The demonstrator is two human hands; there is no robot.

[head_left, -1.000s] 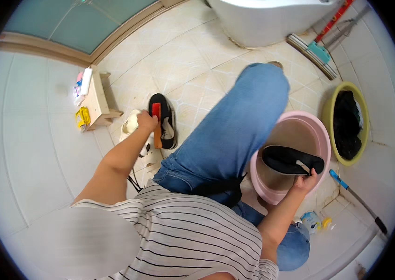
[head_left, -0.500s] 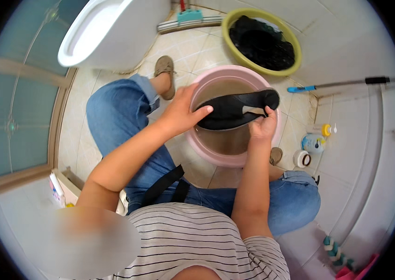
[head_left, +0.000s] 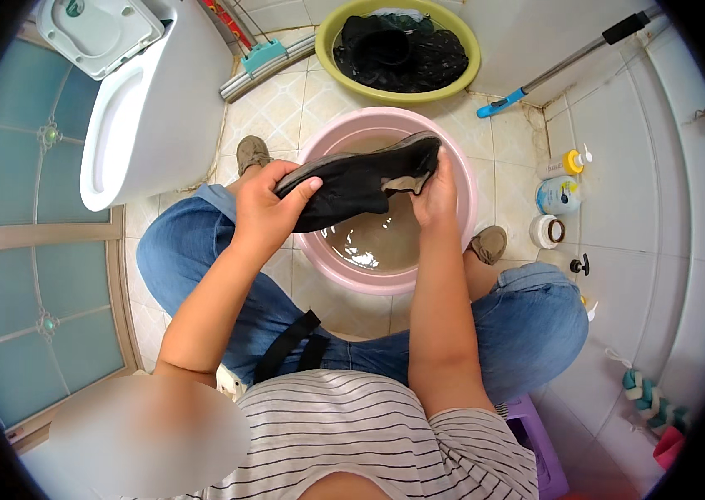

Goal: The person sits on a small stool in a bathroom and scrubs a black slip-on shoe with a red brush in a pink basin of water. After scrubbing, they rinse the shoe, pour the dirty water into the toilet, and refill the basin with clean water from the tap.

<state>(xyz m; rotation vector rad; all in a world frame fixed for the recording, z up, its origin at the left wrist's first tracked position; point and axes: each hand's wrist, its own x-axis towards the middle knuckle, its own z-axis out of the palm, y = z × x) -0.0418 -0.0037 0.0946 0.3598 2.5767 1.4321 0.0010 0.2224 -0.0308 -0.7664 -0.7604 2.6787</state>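
Both my hands hold a black shoe (head_left: 344, 187) above a pink basin (head_left: 309, 260) of murky water (head_left: 394, 246). My left hand (head_left: 265, 208) is closed round one end, its thumb on the black upper. At the shoe's other end, beside the opening with its beige lining, my right hand (head_left: 436, 193) grips the edge. The grey sole rim faces away from me, and the upper is turned toward me. Part of the right fingers is hidden behind the shoe.
A yellow-green basin (head_left: 473, 65) with black items stands at the back. Several bottles, including a blue and white one (head_left: 557, 196), line the right wall. A mop (head_left: 265, 62) and a white toilet (head_left: 110, 137) are at the back left. A blue-ended pole (head_left: 552, 73) leans back right.
The shoe has been tilted so its grey sole edge shows on the far side. It appears further left over the basin, with both hands still on it. The whole view has shifted.
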